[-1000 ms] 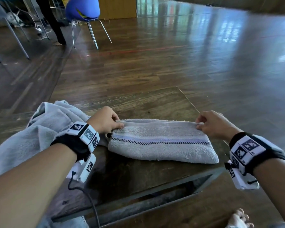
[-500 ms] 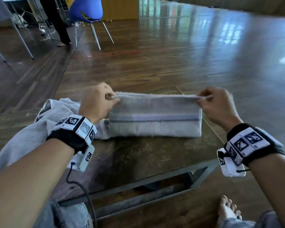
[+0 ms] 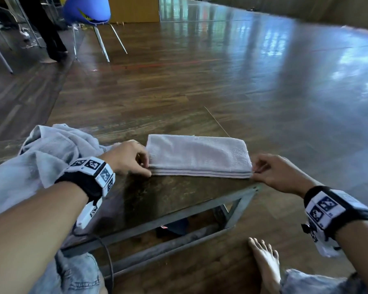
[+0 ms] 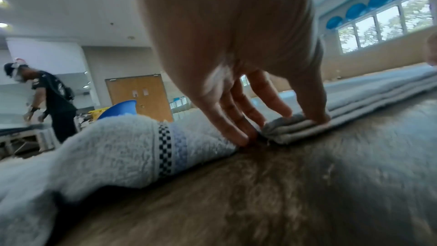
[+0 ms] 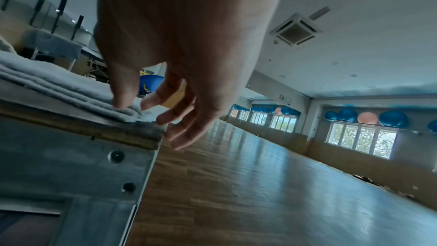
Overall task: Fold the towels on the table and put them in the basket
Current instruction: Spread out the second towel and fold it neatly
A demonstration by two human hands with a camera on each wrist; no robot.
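Note:
A pale grey folded towel lies flat across the far right part of the dark wooden table. My left hand pinches its near left corner; in the left wrist view the thumb lies on top of that corner, with the other fingers at its end. My right hand pinches the near right corner, thumb on the towel at the table's corner. A crumpled grey towel with a checked stripe lies at the left. No basket is in view.
The table's right edge and metal frame sit just beside my right hand. My bare foot rests on the wooden floor below. A blue chair and a standing person are far off at the back left.
Both hands lifted the towel's far edge and brought it over towards me. The towel now lies flat as a narrower fold, striped side hidden, with my hands at its near corners.

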